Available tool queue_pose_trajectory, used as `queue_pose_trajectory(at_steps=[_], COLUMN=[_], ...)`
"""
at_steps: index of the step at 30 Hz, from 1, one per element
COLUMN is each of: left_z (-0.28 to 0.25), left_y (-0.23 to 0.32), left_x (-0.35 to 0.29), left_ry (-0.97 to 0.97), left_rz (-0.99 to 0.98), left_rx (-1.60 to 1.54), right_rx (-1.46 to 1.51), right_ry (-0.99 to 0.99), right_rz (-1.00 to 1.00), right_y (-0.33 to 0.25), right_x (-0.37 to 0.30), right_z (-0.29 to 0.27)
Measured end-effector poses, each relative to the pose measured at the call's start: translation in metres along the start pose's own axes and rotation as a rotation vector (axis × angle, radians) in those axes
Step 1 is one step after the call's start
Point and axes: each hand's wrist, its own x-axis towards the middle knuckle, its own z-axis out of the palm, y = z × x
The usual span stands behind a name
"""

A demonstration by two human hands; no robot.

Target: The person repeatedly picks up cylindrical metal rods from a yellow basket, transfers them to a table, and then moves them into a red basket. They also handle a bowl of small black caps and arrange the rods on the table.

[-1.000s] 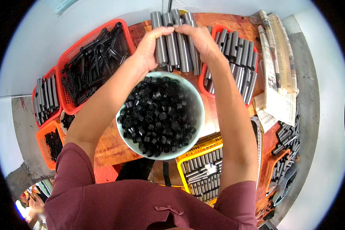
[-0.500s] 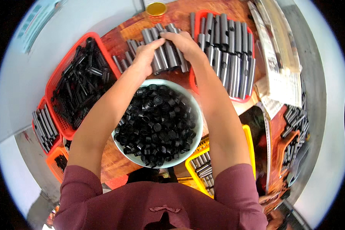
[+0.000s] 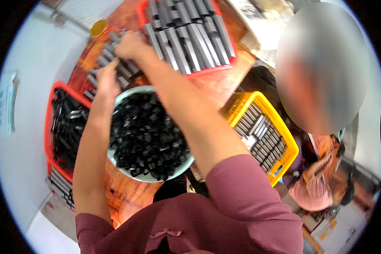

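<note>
My left hand [image 3: 107, 79] and my right hand [image 3: 130, 45] are close together over a bunch of short dark grey tubes [image 3: 109, 54] on the wooden table. Both look curled round tubes in the bunch; motion smears the fingers, and their tips are hidden. Nearer to me, between my forearms, sits a pale green bowl [image 3: 143, 179] full of small black caps [image 3: 150, 135]. A red basket [image 3: 232, 63] of longer dark grey tubes [image 3: 194, 42] stands just right of my right hand.
At the left, a red basket [image 3: 49, 127] holds slim black parts. A yellow crate [image 3: 293, 144] of short tubes stands to the right. A gold-topped cup [image 3: 98, 28] is at the table's far edge. Another person [image 3: 313, 190] in pink is at the right; a blurred oval covers part of the view.
The view has swung to the right, so the table and baskets appear shifted left and turned. My hands stay at the bunch of tubes and have moved slightly apart.
</note>
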Motion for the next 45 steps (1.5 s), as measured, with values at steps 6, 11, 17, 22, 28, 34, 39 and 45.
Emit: queue_pose_trajectory(at_steps=[6, 11, 17, 22, 28, 34, 39, 45], left_z=[-0.021, 0.01, 0.046, 0.011, 0.144, 0.211, 0.195, 0.176], left_y=[-0.029, -0.032, -0.014, 0.032, -0.047, -0.237, -0.377, -0.502], left_x=[0.048, 0.028, -0.046, -0.061, -0.257, -0.438, -0.613, -0.774], left_ry=[0.0, -0.246, -0.464, -0.214, -0.247, -1.063, -1.596, -2.006], left_rz=[0.112, 0.339, 0.408, 0.209, 0.717, 0.826, 1.015, 0.773], left_rx=[0.121, 0.213, 0.523, 0.712, 0.915, 1.043, 1.372, 1.655], right_rx=[-0.179, 0.077, 0.295, 0.311, 0.596, 0.604, 1.027, 1.206], right_ry=[0.126, 0.572, 0.964, 1.327, 1.48, 1.731, 1.762, 1.706], right_rz=[-0.19, -0.365, -0.596, -0.611, -0.011, 0.851, 1.368, 1.499], right_y=[-0.002, -0.015, -0.008, 0.076, 0.205, 0.338, 0.376, 0.42], right_x=[-0.014, -0.09, -0.237, -0.431, -0.688, -0.896, -1.019, -1.086], right_z=[0.007, -0.033, -0.085, -0.11, -0.038, 0.184, 0.35, 0.451])
